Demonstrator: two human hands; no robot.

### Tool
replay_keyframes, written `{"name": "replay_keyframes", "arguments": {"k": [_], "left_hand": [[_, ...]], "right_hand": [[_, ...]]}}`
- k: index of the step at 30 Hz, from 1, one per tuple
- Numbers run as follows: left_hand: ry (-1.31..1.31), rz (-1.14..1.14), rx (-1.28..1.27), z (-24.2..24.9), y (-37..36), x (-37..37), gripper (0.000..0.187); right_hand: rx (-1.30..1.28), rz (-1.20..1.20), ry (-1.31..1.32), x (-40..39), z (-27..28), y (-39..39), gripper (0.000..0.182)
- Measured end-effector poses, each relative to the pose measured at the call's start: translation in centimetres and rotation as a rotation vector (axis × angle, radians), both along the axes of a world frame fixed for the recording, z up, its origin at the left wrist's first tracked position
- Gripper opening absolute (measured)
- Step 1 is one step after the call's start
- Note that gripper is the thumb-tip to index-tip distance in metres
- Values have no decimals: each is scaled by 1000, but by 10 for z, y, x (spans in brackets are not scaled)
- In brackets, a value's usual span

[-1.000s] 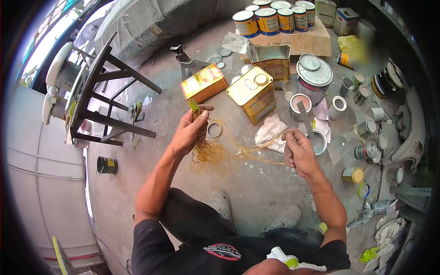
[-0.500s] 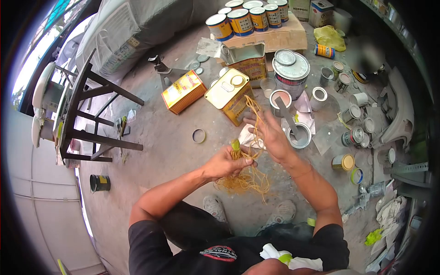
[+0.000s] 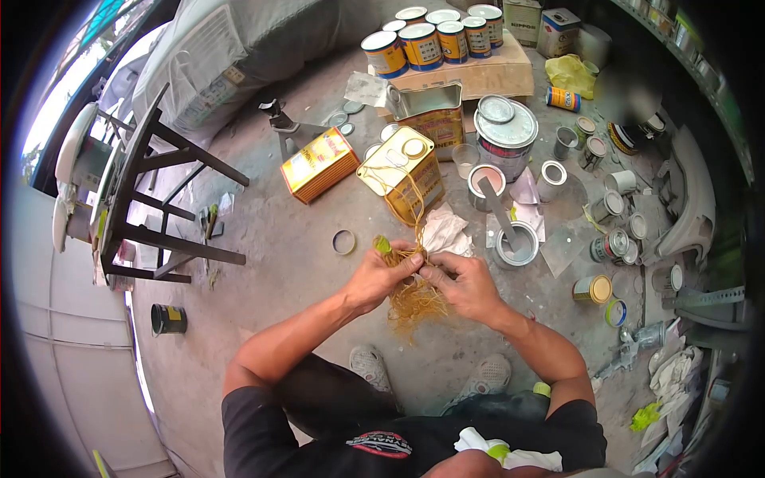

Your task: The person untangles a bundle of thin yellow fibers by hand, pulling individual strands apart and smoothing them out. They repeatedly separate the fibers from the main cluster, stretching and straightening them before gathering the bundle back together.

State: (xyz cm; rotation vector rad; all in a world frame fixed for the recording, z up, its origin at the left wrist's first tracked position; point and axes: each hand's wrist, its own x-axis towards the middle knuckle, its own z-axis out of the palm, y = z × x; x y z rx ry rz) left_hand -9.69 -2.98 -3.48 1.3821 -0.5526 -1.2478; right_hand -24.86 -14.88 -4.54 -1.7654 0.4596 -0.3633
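My left hand (image 3: 373, 279) is closed around a bundle of tangled yellow string (image 3: 416, 309), whose loose ends hang below the fingers. A yellow-green tip (image 3: 382, 244) sticks up from the bundle above that hand. Close beside it, my right hand (image 3: 464, 285) pinches the string between thumb and fingers. One strand loops up from the hands and crosses in front of the gold thinner tin (image 3: 414, 179). A crumpled white cloth or paper (image 3: 446, 233) lies just beyond my right hand. The part of the bundle inside my left fist is hidden.
An orange-and-yellow tin (image 3: 320, 165) lies on the floor. Ahead, yellow-labelled cans (image 3: 421, 49) stand on a cardboard box (image 3: 504, 65). Right of the hands are a large paint can (image 3: 507, 131) and an open can (image 3: 518, 245) with a spatula. A dark metal stand (image 3: 147, 183) is at left.
My right hand has come down from beside the thinner tin to meet my left hand, closing on the string. My left hand has shifted slightly left, and a strand now loops across the tin.
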Motion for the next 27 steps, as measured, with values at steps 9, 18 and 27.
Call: {"name": "replay_keyframes", "arguments": {"k": [9, 18, 27], "left_hand": [[33, 12, 65, -5, 0, 16, 31], [-448, 367, 211, 12, 5, 69, 36], [-743, 907, 205, 11, 89, 201, 40]], "right_hand": [[204, -111, -279, -10, -32, -17, 21], [170, -127, 80, -24, -4, -48, 25], [103, 128, 84, -29, -25, -44, 25]]}}
